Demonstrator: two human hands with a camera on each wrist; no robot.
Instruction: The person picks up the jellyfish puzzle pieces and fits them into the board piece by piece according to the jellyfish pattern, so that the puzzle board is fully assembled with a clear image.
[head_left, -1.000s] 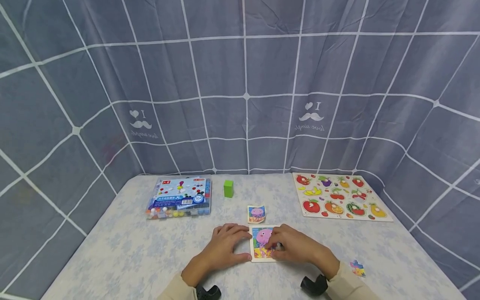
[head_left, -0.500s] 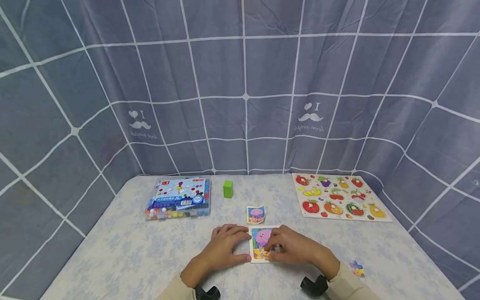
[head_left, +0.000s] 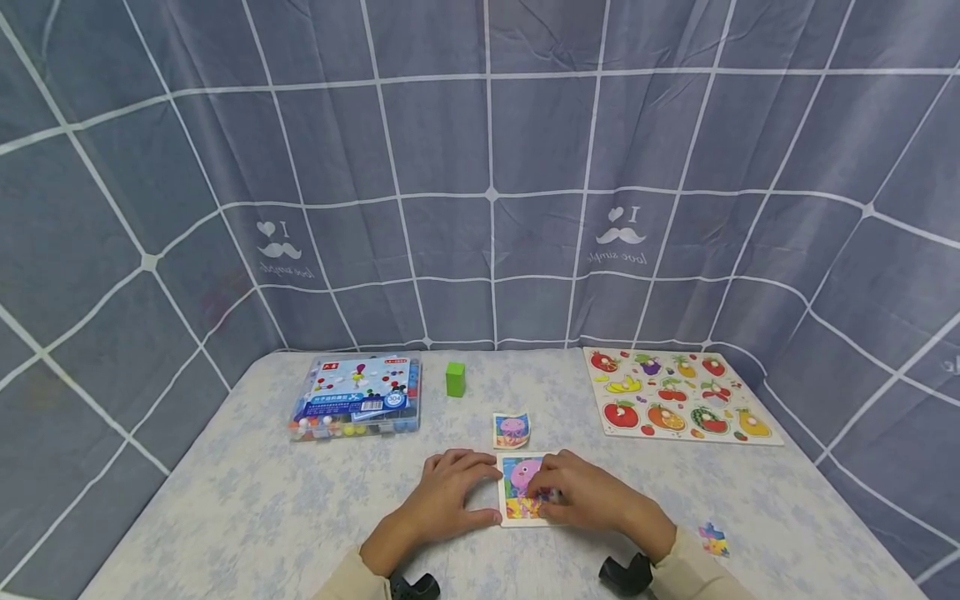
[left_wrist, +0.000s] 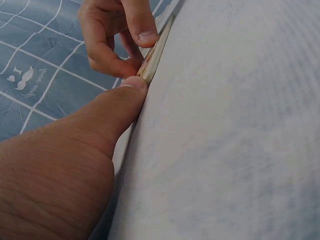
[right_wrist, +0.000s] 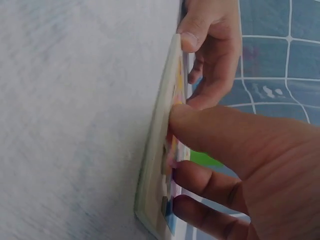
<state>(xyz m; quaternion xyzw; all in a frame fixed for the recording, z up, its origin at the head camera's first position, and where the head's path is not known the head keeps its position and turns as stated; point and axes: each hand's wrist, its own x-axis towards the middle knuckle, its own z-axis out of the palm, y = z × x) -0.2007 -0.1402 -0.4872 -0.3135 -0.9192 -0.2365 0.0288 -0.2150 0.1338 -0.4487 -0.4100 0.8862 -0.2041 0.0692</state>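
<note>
A small framed jigsaw puzzle (head_left: 521, 471) with a pink cartoon figure lies on the table before me. My left hand (head_left: 452, 490) rests at its left side, thumb by the lower corner and index finger by the upper one. Bent over the right part of the picture, my right hand (head_left: 592, 495) pinches a puzzle piece (right_wrist: 173, 156) low against the frame between thumb and fingers, which mostly hide it. Uneven gaps show in the picture near those fingertips in the right wrist view. A loose puzzle piece (head_left: 713, 540) lies to the right of my right forearm.
Just behind the frame is a small picture card (head_left: 512, 431). Farther back stand a green block (head_left: 455, 379) and a clear box of coloured balls (head_left: 356, 396). A fruit peg board (head_left: 678, 396) lies at the back right. A grid-patterned curtain (head_left: 491, 233) surrounds the table.
My right fingers have shifted slightly over the right part of the puzzle. The left hand keeps its place at the frame's left side.
</note>
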